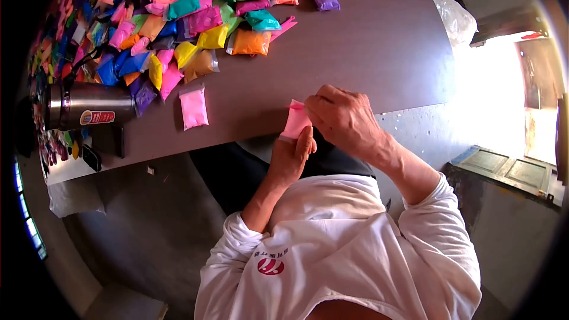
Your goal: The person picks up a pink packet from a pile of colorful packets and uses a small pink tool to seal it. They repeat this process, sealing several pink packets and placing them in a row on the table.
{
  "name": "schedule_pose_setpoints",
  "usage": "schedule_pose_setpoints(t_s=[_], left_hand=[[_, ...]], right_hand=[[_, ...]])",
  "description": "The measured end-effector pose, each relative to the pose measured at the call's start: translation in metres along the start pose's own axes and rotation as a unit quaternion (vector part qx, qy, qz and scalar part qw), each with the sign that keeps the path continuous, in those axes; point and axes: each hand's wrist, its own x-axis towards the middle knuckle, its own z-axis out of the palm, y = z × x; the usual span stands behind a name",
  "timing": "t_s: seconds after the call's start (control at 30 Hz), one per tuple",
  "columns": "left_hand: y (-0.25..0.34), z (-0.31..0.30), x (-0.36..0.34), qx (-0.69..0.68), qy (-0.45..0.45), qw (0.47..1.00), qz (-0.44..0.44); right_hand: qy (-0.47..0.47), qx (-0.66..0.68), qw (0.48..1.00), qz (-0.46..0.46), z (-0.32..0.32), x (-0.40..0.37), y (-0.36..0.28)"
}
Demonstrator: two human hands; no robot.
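Near the table's front edge, a small clear packet of pink clay-like material (296,121) is held just in front of my body. My left hand (289,159) grips its lower end, thumb on the near side. At the packet's upper right edge, the fingers of my right hand (341,115) are bent and pinched together; anything small between those fingertips is hidden. A second pink packet (194,108) lies flat on the table, left of my hands and apart from them.
A big heap of colourful packets (204,21) covers the left and far part of the brown table (367,53). A steel flask (95,105) lies on its side at the left, beside a dark phone-like object (111,141). A clear plastic bag (450,12) hangs at the far right edge.
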Motion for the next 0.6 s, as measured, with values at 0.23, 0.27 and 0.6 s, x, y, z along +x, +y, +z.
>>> schedule_pose_setpoints(t_s=[0.23,0.27,0.6], left_hand=[[-0.014,-0.001,0.001,0.171,0.052,0.982,0.061],[-0.016,-0.001,0.001,0.187,0.063,0.977,0.083],[-0.004,0.001,0.0,0.163,0.036,0.985,0.045]], right_hand=[[-0.006,-0.031,0.998,0.046,-0.001,0.0,0.018],[-0.007,-0.031,0.999,0.042,-0.002,-0.001,0.017],[0.033,-0.009,0.999,0.018,0.006,-0.009,0.006]])
